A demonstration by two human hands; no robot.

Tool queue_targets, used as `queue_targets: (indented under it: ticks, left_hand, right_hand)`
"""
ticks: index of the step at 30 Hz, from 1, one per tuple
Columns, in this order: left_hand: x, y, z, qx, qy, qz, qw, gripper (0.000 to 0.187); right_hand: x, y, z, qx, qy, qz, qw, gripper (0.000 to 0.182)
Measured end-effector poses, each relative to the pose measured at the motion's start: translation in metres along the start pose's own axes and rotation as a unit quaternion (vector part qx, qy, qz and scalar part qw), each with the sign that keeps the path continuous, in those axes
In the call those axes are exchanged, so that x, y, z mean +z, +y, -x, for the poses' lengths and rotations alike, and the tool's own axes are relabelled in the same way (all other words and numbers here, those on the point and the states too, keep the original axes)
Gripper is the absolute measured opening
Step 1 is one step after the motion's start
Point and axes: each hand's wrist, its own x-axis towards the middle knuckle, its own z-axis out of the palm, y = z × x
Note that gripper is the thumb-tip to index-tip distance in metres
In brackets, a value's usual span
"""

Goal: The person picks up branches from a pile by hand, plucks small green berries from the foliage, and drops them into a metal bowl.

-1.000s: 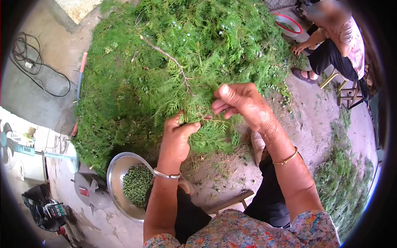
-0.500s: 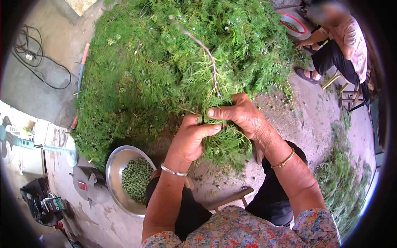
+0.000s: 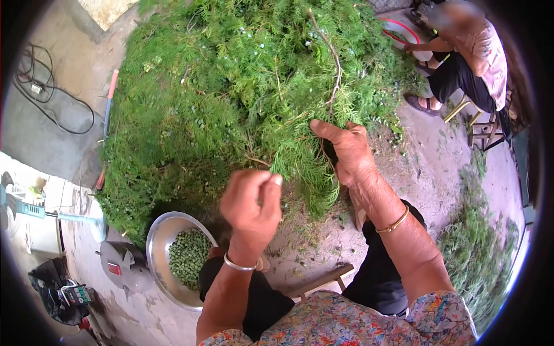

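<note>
My right hand (image 3: pixel 348 151) grips a leafy evergreen branch (image 3: pixel 336 72) with flat, scaly sprays. Its bare brown stem points up and away, while its green sprays hang below and left of the fingers. My left hand (image 3: pixel 252 202) is apart from the branch, its fingers curled with thumb against forefinger; whatever they hold, if anything, is hidden. Below and left of that hand, a metal bowl (image 3: pixel 152 249) contains many small green cones or berries (image 3: pixel 189 256). A large heap of cut evergreen branches (image 3: pixel 184 109) lies in front of both hands.
A person (image 3: pixel 476 55) sits on a stool at upper right, a hand by a red-rimmed basin (image 3: pixel 416 33). A long-handled tool (image 3: pixel 109 98) borders the heap. At left are a fan (image 3: pixel 52 213), a black cable (image 3: pixel 55 109) and a black bag (image 3: pixel 49 285). More greenery (image 3: pixel 479 242) lies right.
My left hand has pulled away from the branch, down and to the left, and its fingers have curled. My right hand has moved up and right with the branch.
</note>
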Motion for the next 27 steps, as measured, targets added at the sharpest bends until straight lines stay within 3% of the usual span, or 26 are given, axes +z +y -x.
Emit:
queue_targets:
  ticks: [2,4,5,7,10,14,16,17,19,23,26,27]
  left_hand:
    - [0.013,-0.005,0.016,-0.077,-0.047,0.043,0.995,0.012]
    - [0.023,-0.001,0.021,-0.265,-0.093,0.094,0.955,0.011]
    - [0.023,0.001,0.019,-0.265,-0.093,0.093,0.955,0.011]
    - [0.022,0.009,0.011,-0.464,-0.106,0.275,0.835,0.015]
    - [0.022,0.009,0.012,-0.454,-0.076,0.325,0.826,0.015]
    - [0.016,0.011,0.008,-0.453,-0.098,0.287,0.838,0.011]
    - [0.016,0.009,0.015,-0.356,-0.107,0.241,0.897,0.007]
    - [0.015,0.01,0.018,-0.354,-0.109,0.243,0.896,0.007]
    - [0.014,0.011,0.022,-0.194,-0.105,0.184,0.958,0.007]
    - [0.01,0.019,0.021,-0.225,-0.083,0.236,0.942,0.007]
    - [-0.002,0.028,0.009,-0.07,-0.16,0.211,0.962,0.006]
    - [-0.004,0.024,0.01,-0.082,-0.191,0.233,0.95,0.004]
  right_hand:
    - [0.001,-0.002,0.002,0.005,-0.002,-0.02,1.0,0.008]
    - [0.005,-0.003,0.006,0.003,-0.003,-0.02,1.0,0.008]
    - [0.006,-0.003,0.007,0.001,-0.003,-0.021,1.0,0.009]
    - [0.005,0.002,0.005,0.004,-0.01,-0.021,1.0,0.009]
    - [0.003,0.002,0.005,0.007,-0.02,-0.022,1.0,0.009]
    - [-0.002,0.007,-0.002,-0.01,-0.021,-0.065,0.998,0.007]
    - [-0.002,0.004,-0.001,0.003,-0.015,-0.08,0.997,0.006]
    - [-0.002,0.002,0.0,0.017,-0.01,-0.096,0.995,0.005]
    - [0.0,0.003,0.0,0.01,-0.004,-0.095,0.995,0.005]
    - [-0.001,0.002,0.003,0.009,0.008,-0.062,0.998,0.009]
    - [-0.011,-0.001,-0.02,0.067,0.112,-0.092,0.987,0.008]
    - [-0.01,-0.009,-0.019,0.032,0.12,-0.088,0.988,0.007]
